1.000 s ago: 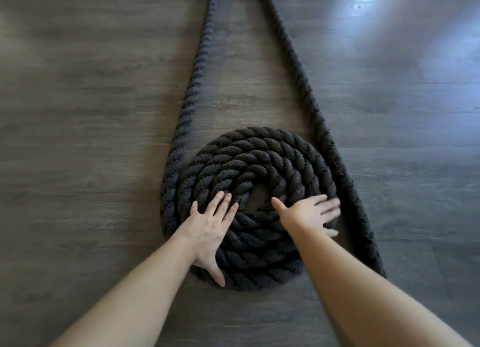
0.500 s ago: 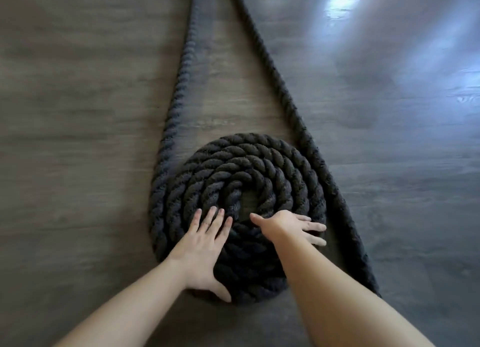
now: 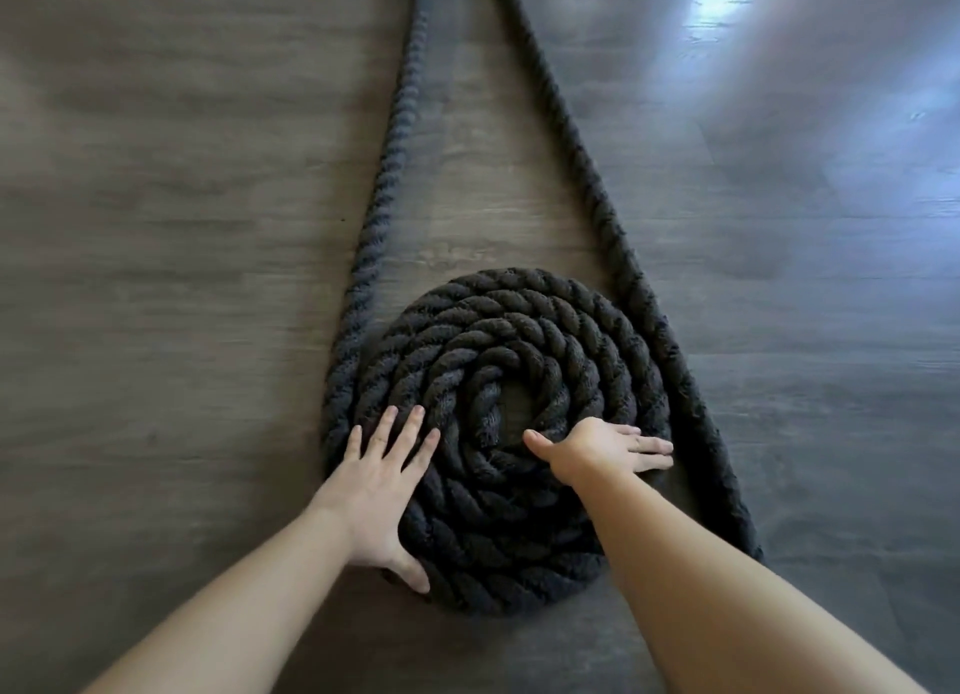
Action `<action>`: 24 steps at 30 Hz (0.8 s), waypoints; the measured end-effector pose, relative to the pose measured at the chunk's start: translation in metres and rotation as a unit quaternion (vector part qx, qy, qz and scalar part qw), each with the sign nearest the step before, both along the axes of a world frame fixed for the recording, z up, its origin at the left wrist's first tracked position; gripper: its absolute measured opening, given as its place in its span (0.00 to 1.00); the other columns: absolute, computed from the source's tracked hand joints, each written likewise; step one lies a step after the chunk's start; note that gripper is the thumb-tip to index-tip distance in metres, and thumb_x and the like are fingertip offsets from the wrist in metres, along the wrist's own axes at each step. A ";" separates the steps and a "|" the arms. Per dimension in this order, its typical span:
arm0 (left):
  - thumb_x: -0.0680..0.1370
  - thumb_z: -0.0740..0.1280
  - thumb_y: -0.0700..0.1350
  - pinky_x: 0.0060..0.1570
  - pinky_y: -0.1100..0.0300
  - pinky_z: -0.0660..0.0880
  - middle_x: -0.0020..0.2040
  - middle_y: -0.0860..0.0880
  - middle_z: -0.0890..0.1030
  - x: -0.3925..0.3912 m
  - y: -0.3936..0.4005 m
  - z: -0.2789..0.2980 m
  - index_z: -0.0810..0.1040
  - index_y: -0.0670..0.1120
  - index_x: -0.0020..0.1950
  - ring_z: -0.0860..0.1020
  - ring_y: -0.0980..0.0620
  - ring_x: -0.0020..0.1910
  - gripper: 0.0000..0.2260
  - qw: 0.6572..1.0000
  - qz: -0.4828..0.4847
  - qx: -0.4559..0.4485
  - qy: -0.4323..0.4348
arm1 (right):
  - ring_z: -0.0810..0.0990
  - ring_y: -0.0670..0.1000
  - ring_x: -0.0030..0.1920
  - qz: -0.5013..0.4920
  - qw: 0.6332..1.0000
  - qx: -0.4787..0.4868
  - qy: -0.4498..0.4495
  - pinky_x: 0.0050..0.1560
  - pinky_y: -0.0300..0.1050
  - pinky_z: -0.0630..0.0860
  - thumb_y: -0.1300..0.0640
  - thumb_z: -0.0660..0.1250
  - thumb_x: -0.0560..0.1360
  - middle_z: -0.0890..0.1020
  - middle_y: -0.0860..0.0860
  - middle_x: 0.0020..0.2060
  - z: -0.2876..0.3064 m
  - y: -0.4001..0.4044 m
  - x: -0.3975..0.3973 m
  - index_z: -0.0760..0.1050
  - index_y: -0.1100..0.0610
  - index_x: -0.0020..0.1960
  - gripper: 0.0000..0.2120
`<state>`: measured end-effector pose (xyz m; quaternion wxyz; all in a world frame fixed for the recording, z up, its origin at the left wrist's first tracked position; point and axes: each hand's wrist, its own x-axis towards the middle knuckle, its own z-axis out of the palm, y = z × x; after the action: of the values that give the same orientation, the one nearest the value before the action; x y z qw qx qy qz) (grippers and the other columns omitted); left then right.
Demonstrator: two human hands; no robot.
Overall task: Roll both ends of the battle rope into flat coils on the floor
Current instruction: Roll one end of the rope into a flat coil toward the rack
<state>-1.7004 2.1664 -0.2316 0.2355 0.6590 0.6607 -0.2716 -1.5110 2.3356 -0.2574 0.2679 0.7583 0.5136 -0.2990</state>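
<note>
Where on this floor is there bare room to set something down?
Wide bare floor lies left of the left strand, and right of the right strand. A narrow wedge sits between the strands. The coil itself is crowded.

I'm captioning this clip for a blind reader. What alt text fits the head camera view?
Two bare hands press flat on a dark battle rope coil lying on a grey wood floor: the left hand on its left edge, the right hand on its right side. Two straight rope strands run away from the coil.
</note>
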 end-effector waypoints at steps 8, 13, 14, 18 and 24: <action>0.56 0.62 0.84 0.74 0.32 0.39 0.74 0.42 0.21 0.012 0.006 -0.004 0.27 0.47 0.78 0.26 0.34 0.75 0.71 0.997 0.073 0.002 -0.020 | 0.41 0.76 0.74 0.064 0.998 -0.009 -0.006 0.67 0.77 0.50 0.18 0.68 0.50 0.46 0.71 0.77 -0.016 0.043 -0.011 0.64 0.67 0.74 0.69; 0.58 0.64 0.82 0.74 0.31 0.40 0.73 0.41 0.20 0.021 0.018 -0.003 0.26 0.46 0.78 0.27 0.32 0.75 0.70 0.993 0.113 -0.015 -0.021 | 0.41 0.75 0.74 0.102 0.995 0.003 -0.009 0.67 0.77 0.51 0.18 0.68 0.48 0.47 0.71 0.77 -0.021 0.068 -0.022 0.64 0.67 0.74 0.70; 0.59 0.64 0.82 0.74 0.31 0.40 0.73 0.41 0.20 0.023 0.021 -0.003 0.26 0.46 0.78 0.27 0.32 0.75 0.70 0.992 0.119 -0.018 -0.020 | 0.41 0.75 0.74 0.110 0.994 0.005 -0.007 0.67 0.77 0.51 0.18 0.68 0.48 0.47 0.70 0.77 -0.021 0.073 -0.024 0.63 0.67 0.74 0.71; 0.59 0.62 0.83 0.74 0.30 0.43 0.73 0.39 0.20 0.027 0.031 -0.003 0.26 0.44 0.77 0.28 0.31 0.75 0.69 0.991 0.134 -0.026 -0.017 | 0.41 0.75 0.74 0.146 0.989 0.000 -0.002 0.66 0.78 0.51 0.18 0.68 0.47 0.46 0.71 0.77 -0.019 0.093 -0.032 0.63 0.66 0.74 0.71; 0.61 0.69 0.78 0.73 0.29 0.47 0.73 0.35 0.22 0.031 0.051 0.005 0.27 0.41 0.77 0.30 0.26 0.74 0.70 0.991 0.124 -0.046 -0.001 | 0.40 0.77 0.74 0.202 0.979 -0.005 0.012 0.67 0.78 0.50 0.18 0.68 0.49 0.45 0.71 0.77 -0.014 0.124 -0.049 0.57 0.66 0.77 0.72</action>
<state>-1.6697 2.2177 -0.2270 0.2981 0.5608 0.7240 -0.2693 -1.5597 2.4600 -0.2709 0.3207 0.6338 0.6581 -0.2499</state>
